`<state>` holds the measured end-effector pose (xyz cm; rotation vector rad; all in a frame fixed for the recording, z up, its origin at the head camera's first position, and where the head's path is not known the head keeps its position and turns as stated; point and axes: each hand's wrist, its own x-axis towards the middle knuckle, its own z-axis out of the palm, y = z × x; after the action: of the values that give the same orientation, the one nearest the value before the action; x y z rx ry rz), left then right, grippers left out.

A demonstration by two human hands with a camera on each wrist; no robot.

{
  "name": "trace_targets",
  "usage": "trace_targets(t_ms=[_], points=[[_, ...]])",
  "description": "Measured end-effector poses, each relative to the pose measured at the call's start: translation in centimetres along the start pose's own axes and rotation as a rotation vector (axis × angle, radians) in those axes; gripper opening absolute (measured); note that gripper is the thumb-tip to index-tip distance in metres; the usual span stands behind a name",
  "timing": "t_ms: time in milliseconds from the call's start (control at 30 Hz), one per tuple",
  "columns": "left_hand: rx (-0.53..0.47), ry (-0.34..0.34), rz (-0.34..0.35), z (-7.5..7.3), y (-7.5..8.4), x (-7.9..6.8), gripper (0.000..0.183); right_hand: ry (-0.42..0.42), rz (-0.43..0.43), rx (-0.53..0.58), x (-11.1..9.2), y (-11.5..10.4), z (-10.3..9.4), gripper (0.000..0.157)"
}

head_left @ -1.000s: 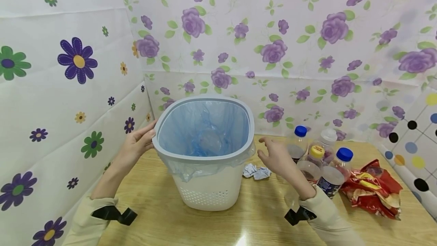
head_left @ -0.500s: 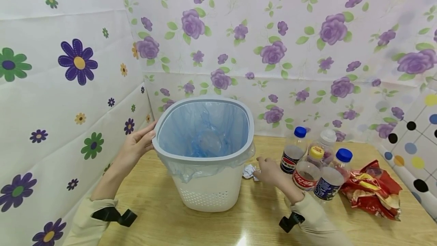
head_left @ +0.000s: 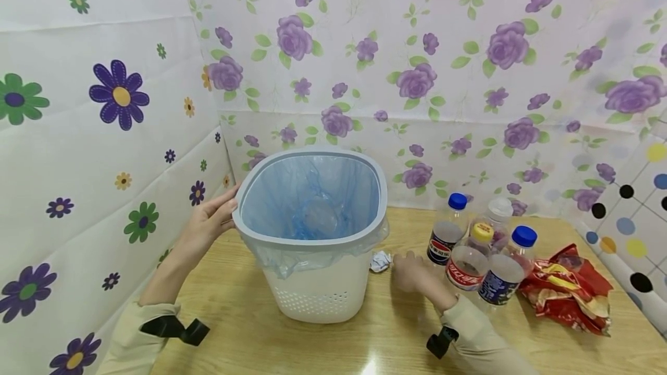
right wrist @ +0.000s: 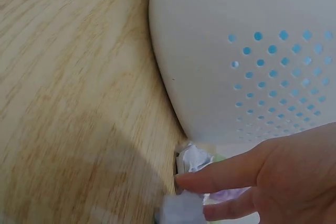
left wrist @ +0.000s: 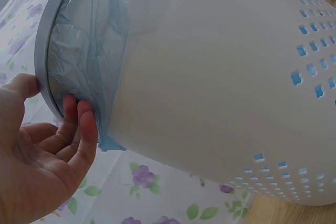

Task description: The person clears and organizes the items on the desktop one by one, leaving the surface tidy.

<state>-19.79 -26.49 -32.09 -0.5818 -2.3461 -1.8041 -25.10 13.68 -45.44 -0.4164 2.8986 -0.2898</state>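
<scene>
A white trash bin point(head_left: 320, 291) with a grey rim and holes in its lower wall stands on the table. A blue plastic bag point(head_left: 312, 195) lines it and folds out over the rim. My left hand point(head_left: 200, 233) holds the bin's rim at its left side; in the left wrist view, the thumb is on the rim and the fingers are against the bag below it. To the right of the bin, my right hand point(head_left: 417, 276) pinches a crumpled paper point(right wrist: 184, 209), hidden in the head view. Another crumpled paper point(head_left: 380, 261) lies between that hand and the bin.
Several plastic bottles point(head_left: 466, 268) with blue, yellow and white caps stand close together right of my right hand. Beyond them lies a crumpled red snack bag point(head_left: 568, 288). Flower-printed sheets point(head_left: 417, 80) rise behind and to the left of the wooden table point(head_left: 219, 334).
My right hand has come down to the table beside the bin and taken hold of one crumpled paper, drawing it slightly away from the other. The left hand has stayed on the rim.
</scene>
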Motion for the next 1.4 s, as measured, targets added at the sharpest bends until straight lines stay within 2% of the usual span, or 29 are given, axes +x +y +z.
trace_targets(t_ms=[100, 233, 333, 533, 700, 1000, 1167, 1400], points=[[-0.012, -0.003, 0.004, 0.1, 0.2, 0.0, 0.054, -0.001, -0.005, -0.033, 0.2, 0.0, 0.1, 0.004], [-0.009, -0.003, 0.006, 0.0, 0.2, 0.1, 0.054, -0.014, -0.018, -0.019, 0.1, -0.2, -0.1, 0.01], [-0.008, -0.001, 0.007, 0.0, 0.1, 0.1, 0.054, -0.008, -0.011, 0.013, -0.1, -0.3, -0.3, 0.003], [-0.011, -0.003, 0.014, -0.1, 0.2, 0.0, 0.054, -0.007, 0.026, 0.047, -0.5, -0.6, -1.1, 0.022], [-0.003, -0.003, 0.011, 0.0, 0.3, 0.0, 0.055, 0.001, 0.038, 0.059, -0.8, -0.5, -1.6, 0.029], [-0.009, 0.001, -0.002, 0.1, 0.4, -0.1, 0.054, 0.095, -0.079, 0.108, -1.4, -0.4, -2.6, 0.039], [-0.01, 0.0, 0.002, 0.1, 0.3, -0.2, 0.054, 0.123, -0.102, 0.145, -2.1, -0.8, -3.8, 0.044], [-0.016, 0.003, 0.005, 0.1, 0.2, -0.2, 0.054, 0.18, -0.123, 0.155, -3.0, -1.0, -5.2, 0.043]])
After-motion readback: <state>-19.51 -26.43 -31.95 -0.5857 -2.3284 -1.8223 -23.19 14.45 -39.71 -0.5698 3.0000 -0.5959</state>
